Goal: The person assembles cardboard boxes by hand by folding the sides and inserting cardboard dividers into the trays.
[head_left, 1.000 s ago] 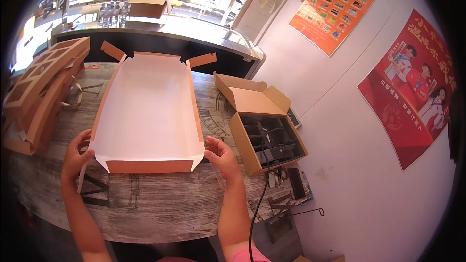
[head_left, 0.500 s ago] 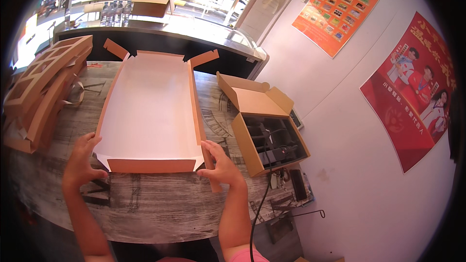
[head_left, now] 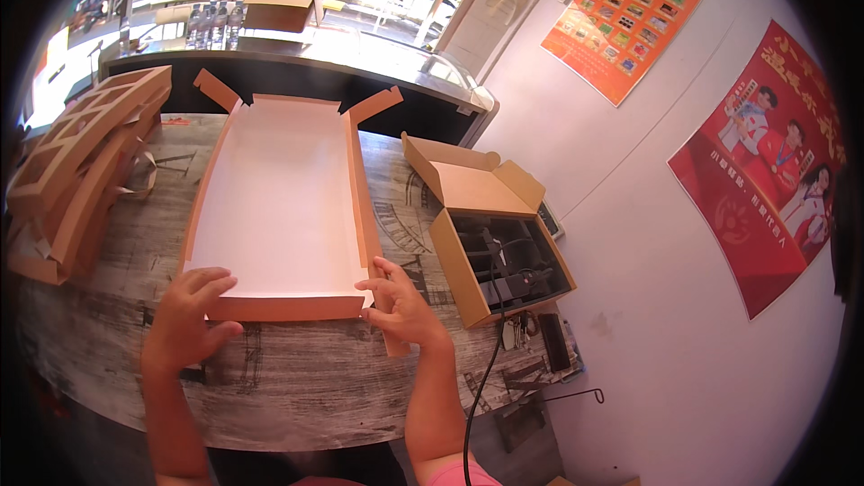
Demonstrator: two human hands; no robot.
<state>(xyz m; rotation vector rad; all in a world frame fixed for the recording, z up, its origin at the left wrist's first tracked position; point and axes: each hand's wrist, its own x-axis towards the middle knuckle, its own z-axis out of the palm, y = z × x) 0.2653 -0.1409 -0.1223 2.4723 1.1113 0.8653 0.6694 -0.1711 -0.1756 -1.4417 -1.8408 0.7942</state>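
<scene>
A long, shallow cardboard box [head_left: 279, 189], brown outside and white inside, lies on the table with its near wall upright. Two narrow flaps stick outward at its far corners. At the near left corner is my left hand [head_left: 189, 319]; its fingers reach over the corner and its thumb is spread apart in front of the near wall. My right hand [head_left: 402, 308] is at the near right corner, with fingertips inside and thumb outside the end of that wall. Beneath the right hand, a brown side flap [head_left: 393, 342] hangs outward. The left corner's fold is partly hidden by my left hand.
Folded brown cardboard with a gridded top [head_left: 85, 144] is stacked at the left. An open carton [head_left: 477, 274] holding black equipment sits at the right. A black cable [head_left: 483, 378] runs down beside my right arm. A counter [head_left: 360, 58] with bottles stands beyond the wood-patterned table [head_left: 297, 396].
My left hand has moved right and inward, from beside the left corner to over the near wall's left end. The right hand's fingers have curled inward over the right corner.
</scene>
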